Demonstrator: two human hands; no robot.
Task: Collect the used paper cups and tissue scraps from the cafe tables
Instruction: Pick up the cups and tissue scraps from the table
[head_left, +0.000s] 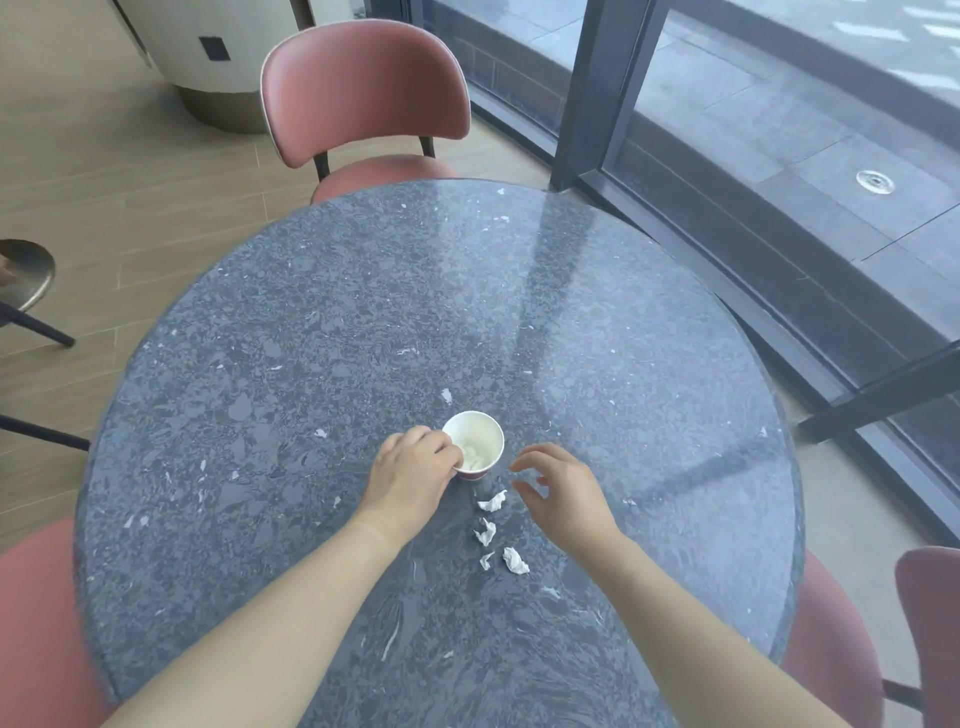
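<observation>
A white paper cup (475, 444) with a red base stands upright near the middle of the round dark stone table (311, 338); crumpled tissue lies inside it. My left hand (413, 470) grips the cup's left side. My right hand (558, 491) hovers open just right of the cup, fingers spread, holding nothing. Several white tissue scraps lie on the table between my arms: one (492, 501) right below the cup, another (485, 531) nearer me, and two more, a small one (487, 559) and a larger one (515, 561).
A pink chair (363, 88) stands at the table's far side, another pink chair (924, 623) at the right, and a pink seat (36, 623) at the near left. Dark-framed glass walls (597, 104) run along the right. A metal stool (26, 273) sits at the left.
</observation>
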